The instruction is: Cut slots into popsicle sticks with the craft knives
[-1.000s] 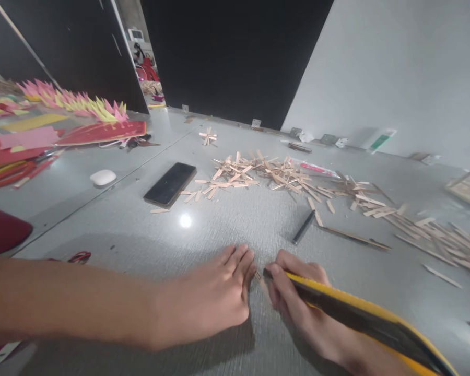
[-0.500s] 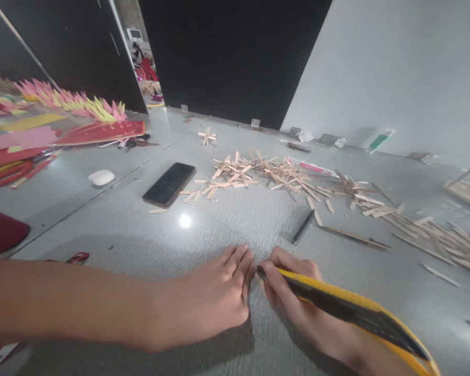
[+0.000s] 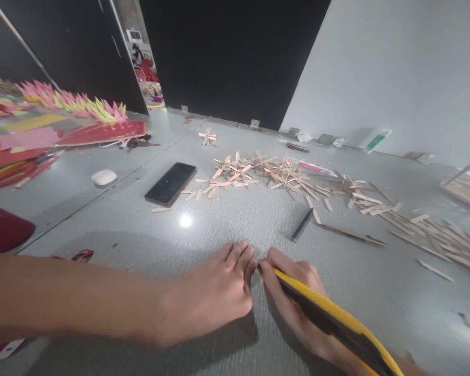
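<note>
**A:** Which step are we in here?

**B:** As we are judging it, we are cutting. Our left hand (image 3: 215, 295) is lying flat on the grey textured surface (image 3: 227, 219). Its fingers are pressed together and their tips are pinning down a thin pale wooden stick (image 3: 257, 273).

**A:** And the other hand?

**B:** Our right hand (image 3: 293, 292) is wrapping tightly around the yellow-and-black utility knife (image 3: 325, 316), forefinger riding along the top. The tip is meeting the stick just beside our left fingertips.

**A:** What is the cut asking of us?

**B:** We are thinking it is calling for firm downward pressure from the left hand and a controlled stroke. The blade is working right next to our fingers.

**A:** How is the stick looking?

**B:** We are seeing only a sliver of it in the gap between our hands, close to the near edge of the view. It is lying flat, and the rest is hidden under our fingers. Whether it is already scored, we are not able to tell.

**A:** Anything nearby?

**B:** A scattered pile of similar wooden sticks (image 3: 258, 175) is lying well apart, farther back. A black smartphone (image 3: 171, 184) is resting to its left.
</note>
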Action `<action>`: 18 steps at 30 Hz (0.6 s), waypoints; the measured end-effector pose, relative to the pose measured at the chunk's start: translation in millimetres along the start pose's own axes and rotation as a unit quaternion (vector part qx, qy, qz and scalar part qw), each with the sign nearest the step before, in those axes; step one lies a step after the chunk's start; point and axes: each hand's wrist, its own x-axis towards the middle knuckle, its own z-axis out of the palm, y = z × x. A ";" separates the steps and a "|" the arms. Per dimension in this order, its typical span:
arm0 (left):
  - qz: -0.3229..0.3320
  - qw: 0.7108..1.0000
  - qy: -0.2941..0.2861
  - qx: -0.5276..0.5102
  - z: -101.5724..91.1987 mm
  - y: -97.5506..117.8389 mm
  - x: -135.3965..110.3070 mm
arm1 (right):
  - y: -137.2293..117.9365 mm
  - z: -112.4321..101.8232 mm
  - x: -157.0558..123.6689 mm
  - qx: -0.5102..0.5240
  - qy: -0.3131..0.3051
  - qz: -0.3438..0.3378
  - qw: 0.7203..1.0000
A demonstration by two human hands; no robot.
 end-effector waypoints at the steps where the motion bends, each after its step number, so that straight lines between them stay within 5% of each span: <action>1: 0.000 1.000 -0.001 0.000 -0.2 -0.2 0.1 | 0.7 0.3 0.1 0.000 -0.001 -0.002 1.000; 10: 0.001 1.000 0.001 -0.007 1.9 -1.7 0.2 | 2.6 -3.5 -0.4 0.011 -0.020 0.002 1.000; 18: 0.017 1.000 0.006 -0.001 -1.4 -5.5 -0.5 | -4.1 -13.1 2.0 0.045 -0.032 0.075 0.996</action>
